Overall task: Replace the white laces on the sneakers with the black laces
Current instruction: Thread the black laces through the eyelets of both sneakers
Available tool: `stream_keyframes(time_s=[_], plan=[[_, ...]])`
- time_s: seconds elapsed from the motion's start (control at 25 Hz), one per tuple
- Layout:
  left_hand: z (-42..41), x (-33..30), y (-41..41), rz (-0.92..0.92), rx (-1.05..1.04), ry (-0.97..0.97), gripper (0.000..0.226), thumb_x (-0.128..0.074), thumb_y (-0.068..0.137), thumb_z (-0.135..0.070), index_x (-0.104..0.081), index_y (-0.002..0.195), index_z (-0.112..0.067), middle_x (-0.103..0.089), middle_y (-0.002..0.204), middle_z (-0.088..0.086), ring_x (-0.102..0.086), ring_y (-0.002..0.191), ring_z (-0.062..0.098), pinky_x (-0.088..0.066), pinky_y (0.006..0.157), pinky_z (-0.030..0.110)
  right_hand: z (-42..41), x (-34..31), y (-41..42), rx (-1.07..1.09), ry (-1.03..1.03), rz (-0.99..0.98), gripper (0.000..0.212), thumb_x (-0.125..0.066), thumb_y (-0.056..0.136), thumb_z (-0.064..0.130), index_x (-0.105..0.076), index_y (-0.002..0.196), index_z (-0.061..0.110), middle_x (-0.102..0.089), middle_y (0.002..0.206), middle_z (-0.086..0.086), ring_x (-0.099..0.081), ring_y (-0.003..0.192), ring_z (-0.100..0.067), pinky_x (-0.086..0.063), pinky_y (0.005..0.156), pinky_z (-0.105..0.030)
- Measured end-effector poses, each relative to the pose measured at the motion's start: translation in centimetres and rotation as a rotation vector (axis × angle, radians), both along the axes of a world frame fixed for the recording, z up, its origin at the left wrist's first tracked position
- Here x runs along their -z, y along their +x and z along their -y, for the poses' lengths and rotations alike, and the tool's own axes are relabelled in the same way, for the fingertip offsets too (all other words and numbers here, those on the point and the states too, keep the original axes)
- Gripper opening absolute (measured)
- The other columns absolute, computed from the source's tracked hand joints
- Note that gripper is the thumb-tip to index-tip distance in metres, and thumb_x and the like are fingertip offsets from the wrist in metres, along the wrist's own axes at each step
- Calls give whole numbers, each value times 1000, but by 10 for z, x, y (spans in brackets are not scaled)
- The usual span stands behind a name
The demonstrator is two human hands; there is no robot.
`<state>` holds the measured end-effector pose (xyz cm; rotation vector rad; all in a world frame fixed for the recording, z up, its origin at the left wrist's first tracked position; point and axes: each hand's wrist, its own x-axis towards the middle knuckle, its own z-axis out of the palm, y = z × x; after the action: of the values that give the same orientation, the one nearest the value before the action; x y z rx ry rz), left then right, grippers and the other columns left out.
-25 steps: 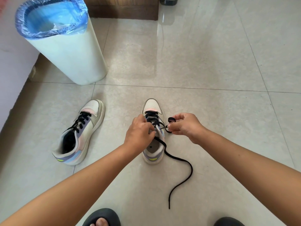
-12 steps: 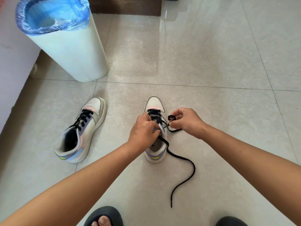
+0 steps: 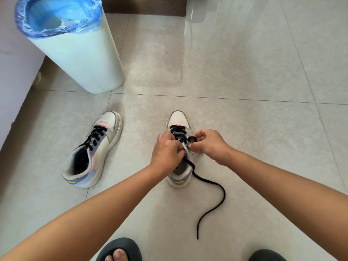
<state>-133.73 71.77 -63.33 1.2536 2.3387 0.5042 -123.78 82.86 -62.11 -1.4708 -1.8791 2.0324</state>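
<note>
Lace (image 3: 211, 182) black, limp, light; right hand (image 3: 209, 146) pinches its loop, left hand (image 3: 165, 149) curled on sneaker (image 3: 178, 119); best gripped near stiff tip.

Single head-worn view, looking steeply down at floor (image 3: 244, 72), forearms close.

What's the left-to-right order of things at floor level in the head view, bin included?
Bin → already laced sneaker → left hand → right hand → loose black lace end trailing on the floor.
</note>
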Motion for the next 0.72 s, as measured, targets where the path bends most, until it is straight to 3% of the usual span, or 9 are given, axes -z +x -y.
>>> stream_keyframes(time_s=[0.12, 0.24, 0.36, 0.6, 0.72], plan=[[2, 0, 0, -11, 18, 22, 14, -59, 88, -19, -68, 88, -8, -47, 101, 5, -39, 102, 21, -38, 77, 24, 6, 6, 5, 94, -36, 37, 23, -67, 83, 5, -50, 97, 12, -55, 80, -1, -54, 70, -11, -50, 58, -23], [1, 1, 1, -22, 51, 21, 12, -55, 88, -15, -62, 85, -7, -48, 102, 6, -40, 101, 22, -35, 76, 22, 28, 15, 11, 148, -144, 106, 12, -59, 88, 16, -48, 93, 16, -52, 78, 0, -50, 66, -9, -49, 57, -26], [-2, -1, 2, 1, 47, -6, 12, -51, 88, -12, -60, 85, -5, -49, 104, 8, -41, 102, 22, -35, 79, 24, 43, 26, 13, 40, -22, 123, 39, -64, 81, 16, -40, 111, 17, -49, 86, 3, -50, 71, -7, -45, 58, -23], [17, -28, -6, 115, 141, 31, 11, -48, 92, -10, -56, 90, -2, -45, 106, 10, -43, 101, 23, -37, 83, 26, 51, 30, 8, 225, 126, 175, 36, -66, 77, 13, -31, 78, 22, -43, 75, 1, -42, 64, -14, -52, 69, -42], [68, -35, -20, -14, 273, -64, 12, -48, 94, -24, -53, 90, -14, -45, 97, -1, -47, 89, 19, -40, 72, 30, 51, 27, 6, 236, 145, 206, 34, -64, 78, 15, -31, 78, 20, -42, 77, 1, -45, 67, -17, -56, 73, -45]])
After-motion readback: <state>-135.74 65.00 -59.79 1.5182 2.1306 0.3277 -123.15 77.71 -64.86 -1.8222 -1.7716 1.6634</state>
